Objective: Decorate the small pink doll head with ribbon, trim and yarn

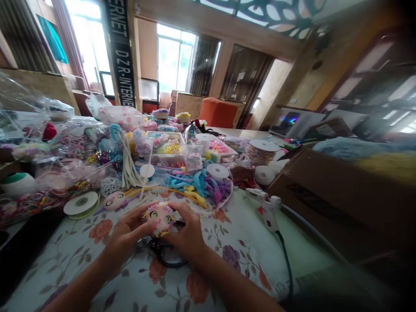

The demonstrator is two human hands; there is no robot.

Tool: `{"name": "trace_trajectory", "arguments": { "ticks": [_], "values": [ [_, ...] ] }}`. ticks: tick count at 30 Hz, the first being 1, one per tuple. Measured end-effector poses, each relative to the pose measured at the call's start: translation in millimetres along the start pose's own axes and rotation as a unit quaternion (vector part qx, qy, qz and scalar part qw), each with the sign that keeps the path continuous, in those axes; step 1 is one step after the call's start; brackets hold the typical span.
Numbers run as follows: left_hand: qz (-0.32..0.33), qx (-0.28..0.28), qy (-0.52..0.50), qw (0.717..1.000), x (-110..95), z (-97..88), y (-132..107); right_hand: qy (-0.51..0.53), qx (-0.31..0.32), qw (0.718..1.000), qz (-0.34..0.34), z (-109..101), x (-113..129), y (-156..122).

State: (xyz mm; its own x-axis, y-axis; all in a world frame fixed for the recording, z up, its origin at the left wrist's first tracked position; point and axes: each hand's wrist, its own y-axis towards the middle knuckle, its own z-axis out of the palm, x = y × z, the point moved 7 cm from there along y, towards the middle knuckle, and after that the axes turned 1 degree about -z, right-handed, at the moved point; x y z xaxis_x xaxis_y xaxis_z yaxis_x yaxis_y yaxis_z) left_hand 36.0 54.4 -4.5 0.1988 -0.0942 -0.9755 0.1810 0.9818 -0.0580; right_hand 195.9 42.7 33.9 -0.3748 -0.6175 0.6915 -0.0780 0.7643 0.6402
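A small doll head [159,218] with green eyes and bright trimming round its edge is held up between my two hands, its face towards me. My left hand [134,227] grips its left side, the thumb lying across the cheek. From the other side my right hand [186,229] closes on it, fingers at the back and thumb below. Beneath the hands, partly hidden, lie black-handled scissors [170,261] on the flowered tablecloth [130,284]. Just behind on the left rests a second doll head [114,201] with painted eyes.
A white glue gun [268,210] with a dark cord stands at the right, beside a large cardboard box [325,203]. Ribbon spools [81,203], coloured fuzzy strips [208,186] and bagged trimmings crowd the back. A black slab [30,255] lies at the left edge.
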Motion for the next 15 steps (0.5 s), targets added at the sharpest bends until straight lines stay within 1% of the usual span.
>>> {"name": "trace_trajectory", "arguments": {
  "ticks": [3,5,8,11,13,15],
  "values": [
    [-0.005,-0.002,0.005,1.0,2.3,-0.7,0.5,0.011,-0.004,0.999,0.033,-0.1,-3.1,-0.8],
    [-0.003,-0.011,0.001,1.0,2.6,-0.1,0.3,0.01,-0.001,0.999,0.039,1.4,-4.3,-0.8],
    [-0.007,-0.032,-0.032,0.999,3.6,0.7,0.1,0.0,0.012,1.0,0.009,4.2,-2.2,0.2],
    [-0.029,-0.034,-0.074,0.996,6.5,1.1,1.3,-0.01,0.019,1.0,-0.018,5.2,0.1,0.5],
    [-0.037,-0.027,-0.08,0.996,7.1,0.9,2.6,-0.008,0.017,1.0,-0.016,4.2,0.6,0.0],
    [-0.032,-0.015,-0.078,0.996,5.6,1.6,3.6,0.002,0.012,1.0,0.0,2.7,0.5,-0.6]
  ]
}}
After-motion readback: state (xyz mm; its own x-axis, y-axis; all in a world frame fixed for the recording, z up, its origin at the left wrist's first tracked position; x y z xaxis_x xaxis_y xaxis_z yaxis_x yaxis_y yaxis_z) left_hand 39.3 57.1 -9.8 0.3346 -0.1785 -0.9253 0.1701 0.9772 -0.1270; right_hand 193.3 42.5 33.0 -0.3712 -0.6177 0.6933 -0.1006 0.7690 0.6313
